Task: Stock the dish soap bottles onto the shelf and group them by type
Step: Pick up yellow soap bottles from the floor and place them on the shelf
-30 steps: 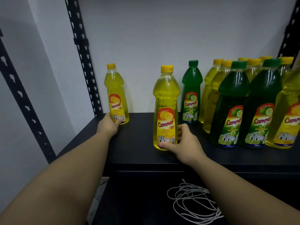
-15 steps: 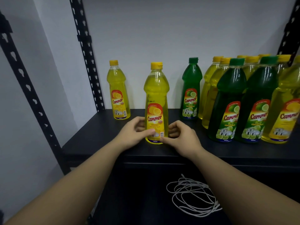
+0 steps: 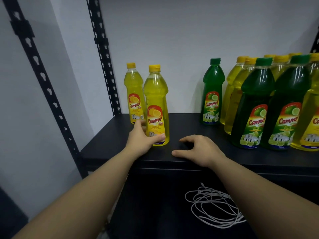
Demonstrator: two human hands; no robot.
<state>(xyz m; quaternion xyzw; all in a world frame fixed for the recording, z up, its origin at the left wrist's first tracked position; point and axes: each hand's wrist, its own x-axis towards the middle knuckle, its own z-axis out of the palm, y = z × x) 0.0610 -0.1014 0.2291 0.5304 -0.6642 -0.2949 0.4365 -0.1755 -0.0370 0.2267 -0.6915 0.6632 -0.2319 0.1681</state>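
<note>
Two yellow lemon soap bottles stand upright at the left of the black shelf (image 3: 186, 125). My left hand (image 3: 141, 142) grips the base of the nearer yellow bottle (image 3: 156, 104), thumb across its label. The other yellow bottle (image 3: 133, 94) stands just behind it, by the back wall. My right hand (image 3: 196, 150) hovers over the shelf's front edge, fingers loosely curled, holding nothing. A small green lime bottle (image 3: 213, 90) stands at the back centre. To its right is a mixed cluster of large green bottles (image 3: 253, 104) and large yellow bottles (image 3: 233, 94).
Black perforated uprights (image 3: 101, 54) frame the shelf's left side against a white wall. A coil of white cord (image 3: 212, 207) lies on the dark lower level beneath the shelf's front edge. Bare shelf surface lies between the yellow pair and the green bottle.
The nearer yellow bottle has slid left, up beside the rear yellow bottle. My right hand has let go of it and drawn back; my left hand still grips its base.
</note>
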